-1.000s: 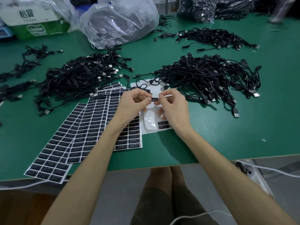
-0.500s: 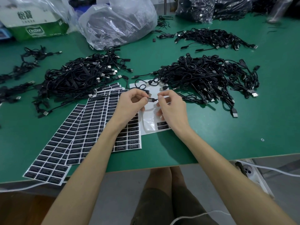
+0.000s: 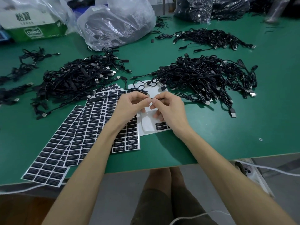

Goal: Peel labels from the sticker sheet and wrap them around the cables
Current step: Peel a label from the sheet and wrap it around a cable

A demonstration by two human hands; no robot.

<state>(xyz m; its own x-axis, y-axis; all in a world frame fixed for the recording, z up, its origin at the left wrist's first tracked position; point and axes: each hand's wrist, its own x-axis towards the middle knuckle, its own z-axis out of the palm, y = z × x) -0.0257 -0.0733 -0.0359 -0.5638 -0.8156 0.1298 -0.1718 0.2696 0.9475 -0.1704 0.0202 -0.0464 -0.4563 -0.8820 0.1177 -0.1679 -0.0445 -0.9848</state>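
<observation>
Two bare hands meet at the centre of the frame above a green bench (image 3: 243, 135). The fingers (image 3: 146, 100) of the left hand (image 3: 128, 106) and those of the right hand (image 3: 170, 111) pinch one thin black cable (image 3: 159, 98) between thumb and forefinger, tips almost touching. Whether a label is wrapped at the pinch is too small to tell.

Under the hands lies a nearly stripped white backing sheet (image 3: 146, 125), with two black labels (image 3: 160, 125) visible beside the right wrist. At least three full sticker sheets (image 3: 78, 135) fan out at lower left, overlapping; the lowest corner comes close to the bench's front edge.

Two large cable heaps flank the hands: one at centre left (image 3: 78, 82), one at centre right (image 3: 207, 78), both just beyond the sheets. A third, smaller heap (image 3: 211, 38) sits at upper right, and loose bunches (image 3: 24, 62) trail along the left edge.

One clear plastic bag (image 3: 116, 21) stands at top centre, a green and white carton (image 3: 32, 25) at upper left, bagged cables (image 3: 203, 8) at top right.

Open green surface runs right of the hands down to the front edge, broken only by a small ring (image 3: 260, 139). A power strip (image 3: 246, 171) lies below that edge at lower right.
</observation>
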